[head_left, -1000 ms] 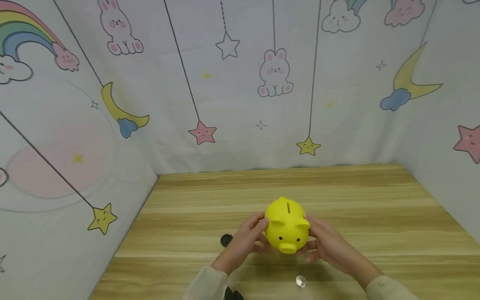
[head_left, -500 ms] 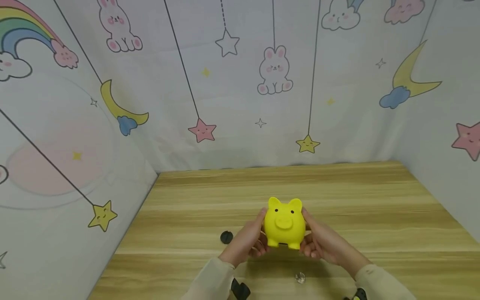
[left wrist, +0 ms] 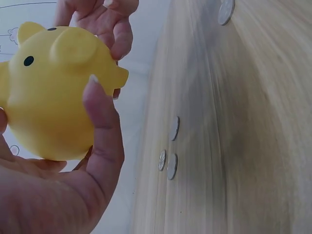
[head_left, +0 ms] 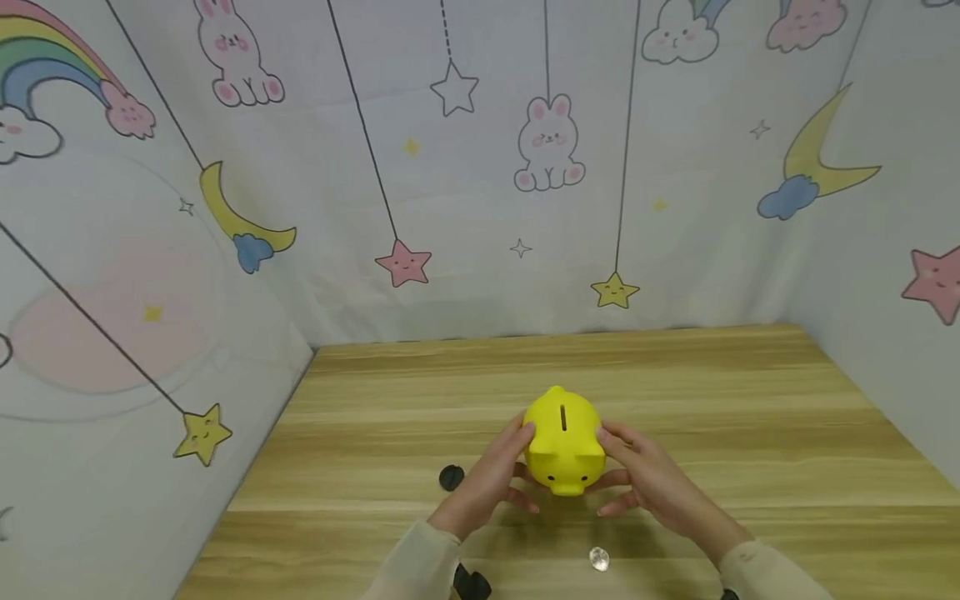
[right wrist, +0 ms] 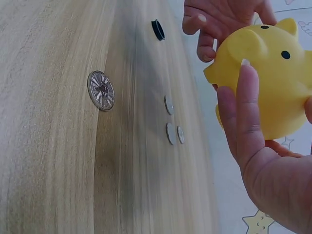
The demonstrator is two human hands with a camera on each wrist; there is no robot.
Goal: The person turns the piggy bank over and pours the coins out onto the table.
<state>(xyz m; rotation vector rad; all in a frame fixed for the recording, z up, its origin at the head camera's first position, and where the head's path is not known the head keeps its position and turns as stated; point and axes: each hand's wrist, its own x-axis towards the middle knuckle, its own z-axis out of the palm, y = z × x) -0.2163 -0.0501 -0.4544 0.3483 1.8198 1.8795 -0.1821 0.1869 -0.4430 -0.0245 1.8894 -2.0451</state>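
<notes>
Yellow piggy bank (head_left: 564, 467) is up off the wooden table (head_left: 360, 417), midway between the hands; neither is nearer. Left hand (head_left: 487, 479) grips one flank, right hand (head_left: 656, 483) the other. Coin slot (head_left: 563, 417) faces up, its long axis running front to back, across the line between hands. Snout points toward the wearer; single coin (head_left: 598, 558) lies on that side.
</notes>
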